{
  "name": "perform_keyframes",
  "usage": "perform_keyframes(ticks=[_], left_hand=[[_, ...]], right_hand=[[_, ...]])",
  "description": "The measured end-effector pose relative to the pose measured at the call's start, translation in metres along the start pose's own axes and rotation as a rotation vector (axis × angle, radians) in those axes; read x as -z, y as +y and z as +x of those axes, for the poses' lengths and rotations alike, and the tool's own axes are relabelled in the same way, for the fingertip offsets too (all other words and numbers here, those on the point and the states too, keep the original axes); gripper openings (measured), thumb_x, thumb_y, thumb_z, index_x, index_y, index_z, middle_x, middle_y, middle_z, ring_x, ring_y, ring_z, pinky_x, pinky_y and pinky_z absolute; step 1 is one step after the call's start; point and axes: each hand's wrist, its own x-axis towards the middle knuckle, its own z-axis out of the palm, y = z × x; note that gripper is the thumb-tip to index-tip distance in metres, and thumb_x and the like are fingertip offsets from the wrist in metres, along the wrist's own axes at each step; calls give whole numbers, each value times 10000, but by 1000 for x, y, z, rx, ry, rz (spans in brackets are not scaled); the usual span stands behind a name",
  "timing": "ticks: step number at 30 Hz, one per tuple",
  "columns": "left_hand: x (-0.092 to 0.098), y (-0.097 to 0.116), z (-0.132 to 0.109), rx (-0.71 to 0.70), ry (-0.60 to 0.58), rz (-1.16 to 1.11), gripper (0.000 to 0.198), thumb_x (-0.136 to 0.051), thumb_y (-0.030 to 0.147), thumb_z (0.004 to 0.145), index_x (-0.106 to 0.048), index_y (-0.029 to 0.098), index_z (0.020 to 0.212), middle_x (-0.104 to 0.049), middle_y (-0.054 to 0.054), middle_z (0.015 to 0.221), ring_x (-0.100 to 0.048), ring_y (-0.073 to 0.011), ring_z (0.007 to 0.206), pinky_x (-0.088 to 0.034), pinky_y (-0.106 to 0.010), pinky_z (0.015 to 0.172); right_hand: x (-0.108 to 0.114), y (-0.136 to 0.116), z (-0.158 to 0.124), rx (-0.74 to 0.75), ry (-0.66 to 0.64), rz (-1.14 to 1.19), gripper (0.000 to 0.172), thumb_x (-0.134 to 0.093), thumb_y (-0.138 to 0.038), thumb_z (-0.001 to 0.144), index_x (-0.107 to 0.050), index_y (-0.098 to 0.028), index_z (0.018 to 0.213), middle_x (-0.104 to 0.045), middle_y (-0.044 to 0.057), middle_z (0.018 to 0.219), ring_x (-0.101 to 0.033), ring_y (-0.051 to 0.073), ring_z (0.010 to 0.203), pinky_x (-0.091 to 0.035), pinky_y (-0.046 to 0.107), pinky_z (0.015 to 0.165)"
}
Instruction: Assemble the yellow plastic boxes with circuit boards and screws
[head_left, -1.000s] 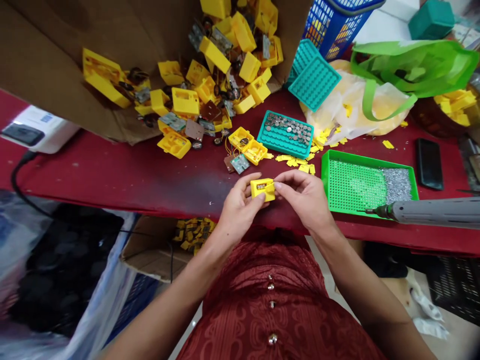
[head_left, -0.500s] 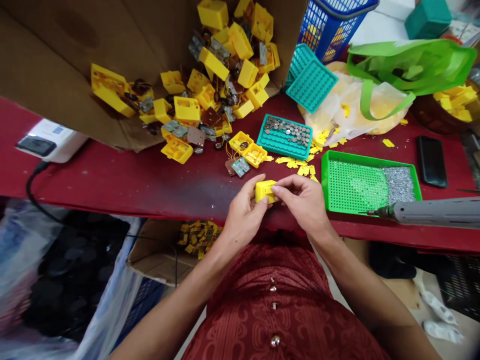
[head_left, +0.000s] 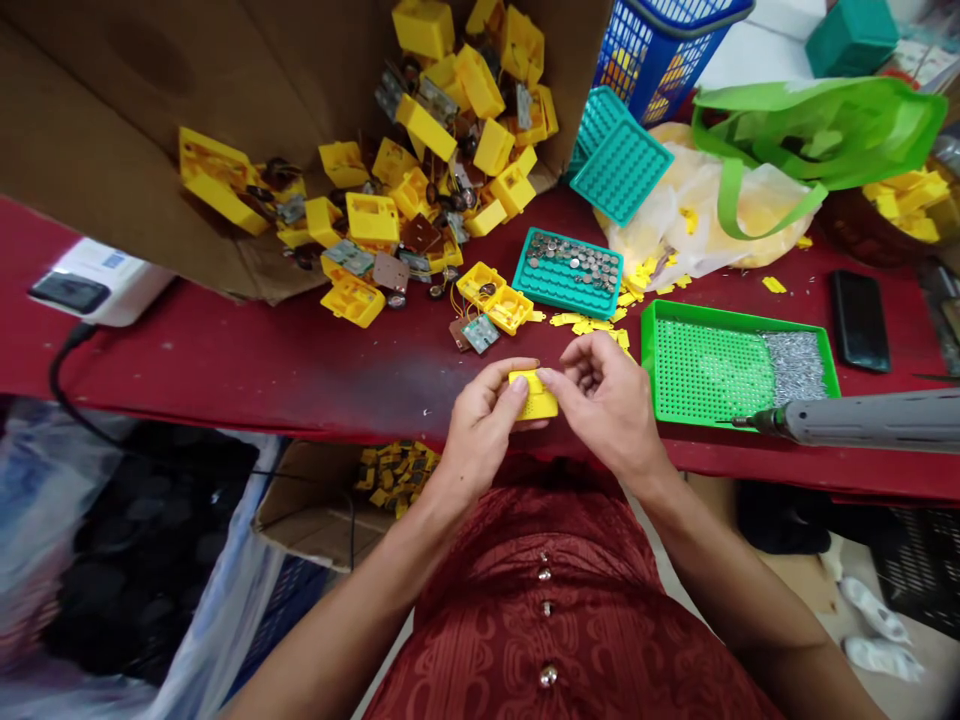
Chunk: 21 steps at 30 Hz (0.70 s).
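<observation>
My left hand (head_left: 484,425) is closed round a small yellow plastic case (head_left: 540,403), held just above the front edge of the red table. The thumb of my right hand (head_left: 611,405) touches the case's upper side, with the other fingers curled; whether it pinches anything is too small to tell. Beyond my hands lie an opened yellow case (head_left: 495,298) with wires and a circuit board (head_left: 480,333), and loose small yellow pieces (head_left: 581,322). A teal tray (head_left: 568,290) holds small round metal parts.
A green tray (head_left: 705,370) with screws stands right of my hands, an electric screwdriver (head_left: 870,420) reaching over its corner. A phone (head_left: 860,320) lies farther right. A cardboard box (head_left: 247,90) of yellow cases is at the back left, a white device (head_left: 127,290) at the left.
The yellow case has been turned in my left hand and now shows a different face. My right hand has lifted its fingers off, with the thumb still at the case.
</observation>
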Motion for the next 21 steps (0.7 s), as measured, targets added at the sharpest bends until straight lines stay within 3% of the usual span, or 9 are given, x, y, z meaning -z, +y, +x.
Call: perform_keyframes(ticks=[2,4,8,15,21], left_hand=[[1,1,-2,12,0,-35,361,-664,432,860,-645,170,1108,-695,-73,1033,-669,-185,840,-606,-308,661],[2,1,-4,12,-7,-30,355,-658,434,865,-647,172,1104,-701,-79,1065,-677,-189,863,-607,-308,682],[3,1,-8,-4,-96,40,384,-736,347,809,-631,164,1129,-706,-106,1148,-685,-213,993,-576,-321,836],[0,-3,-13,-45,-90,236,375,-701,236,792,-618,172,1152,-714,-75,1084,-675,-192,934,-527,-293,814],[-6,-2,-14,-37,-103,188,401,-713,244,788,-607,168,1167,-709,-73,1067,-670,-176,908,-536,-267,770]], right_hand=[[2,4,2,-3,-17,9,205,-682,-368,806,-620,-188,880,-613,-16,741,-541,95,628,-445,263,602],[4,8,2,-15,-115,18,262,-678,-387,805,-664,-177,962,-671,28,858,-591,120,716,-477,288,661],[7,15,-2,-94,-284,58,245,-660,-310,809,-685,-176,1012,-719,40,903,-632,135,761,-500,306,710],[10,14,-15,-153,-238,67,190,-662,-284,773,-637,-168,921,-690,32,851,-614,125,732,-501,287,674],[12,19,-15,-159,-214,55,213,-681,-308,784,-635,-176,945,-681,22,846,-608,129,725,-495,291,657]])
